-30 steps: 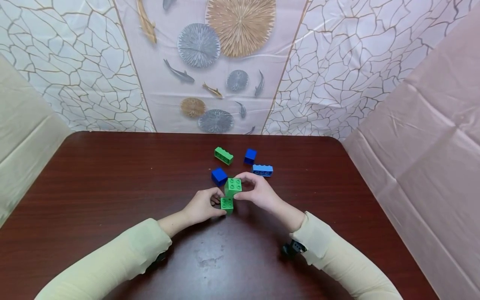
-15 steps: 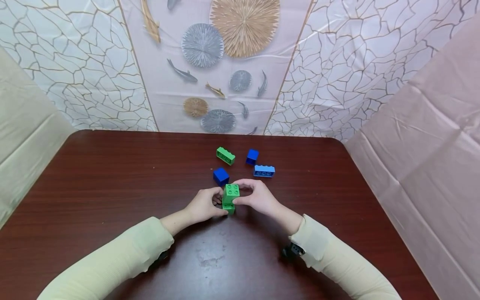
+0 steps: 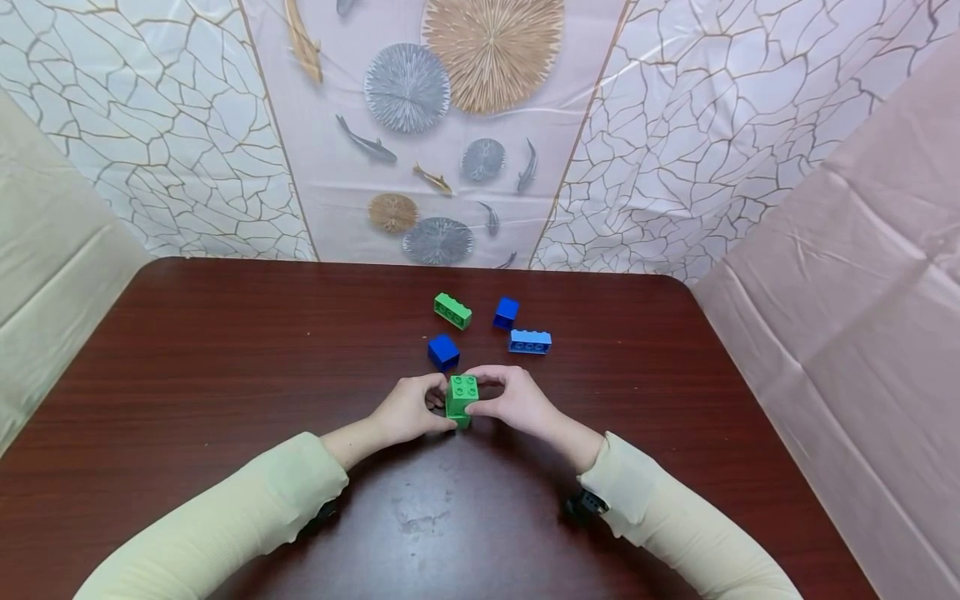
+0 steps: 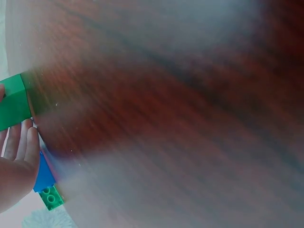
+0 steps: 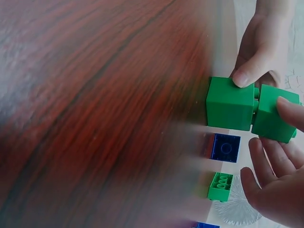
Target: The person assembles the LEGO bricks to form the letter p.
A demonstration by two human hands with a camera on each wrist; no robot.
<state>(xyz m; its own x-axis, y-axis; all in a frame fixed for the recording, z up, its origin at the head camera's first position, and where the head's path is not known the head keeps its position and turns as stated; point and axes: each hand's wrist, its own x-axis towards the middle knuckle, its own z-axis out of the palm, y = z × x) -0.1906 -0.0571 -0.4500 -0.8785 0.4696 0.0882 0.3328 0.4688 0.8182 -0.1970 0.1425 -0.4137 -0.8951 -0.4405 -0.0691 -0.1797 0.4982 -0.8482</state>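
Note:
Two green building blocks stand one above the other near the middle of the table. My left hand (image 3: pixel 408 408) grips the lower green block (image 5: pixel 230 103), thumb on its near side. My right hand (image 3: pixel 521 404) pinches the upper green block (image 3: pixel 462 395) between thumb and fingers. In the right wrist view, the upper block sits slightly askew over the lower one, and studs show in a narrow gap between them. The left wrist view catches only part of my left hand and a green block (image 4: pixel 16 105) at its left edge.
Behind the hands lie a dark blue block (image 3: pixel 443 353), a long green brick (image 3: pixel 452 311), another dark blue block (image 3: pixel 506 313) and a long lighter blue brick (image 3: pixel 530 342). The brown table (image 3: pixel 225 358) meets patterned cloth at the back.
My right hand has brought the upper green block left and down, from beside and above the lower block to directly over it. My left hand keeps its grip on the lower block.

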